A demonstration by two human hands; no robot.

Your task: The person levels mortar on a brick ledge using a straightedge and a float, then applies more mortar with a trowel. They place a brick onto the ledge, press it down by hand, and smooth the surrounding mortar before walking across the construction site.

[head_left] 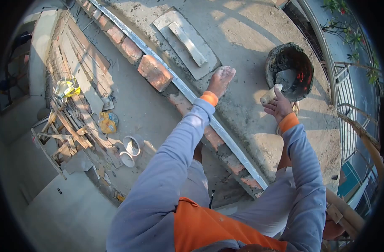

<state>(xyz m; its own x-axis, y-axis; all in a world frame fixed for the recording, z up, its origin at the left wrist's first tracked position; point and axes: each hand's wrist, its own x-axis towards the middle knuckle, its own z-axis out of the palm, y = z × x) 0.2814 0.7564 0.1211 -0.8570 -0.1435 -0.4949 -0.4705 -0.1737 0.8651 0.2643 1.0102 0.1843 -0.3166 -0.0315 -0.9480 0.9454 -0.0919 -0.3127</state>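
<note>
My left hand (221, 81) reaches over the mortar beside the brick row, fingers stretched out and holding nothing. It is close to the near end of a plastering float (168, 21), which lies handle up. My right hand (280, 105) is around the pale handle of a trowel (267, 96). The trowel's grey blade appears to rest in a mortar bucket (269, 69); its link to the handle is partly hidden. A long metal straightedge (194, 97) runs along the brick row (131, 49). One loose brick (155, 73) lies across that row.
Scrap wood planks (80, 63) and a yellow bag (108, 122) lie at left, with white buckets (131, 147) close by. A curved metal railing (322, 42) borders the right side. My legs straddle the brick row.
</note>
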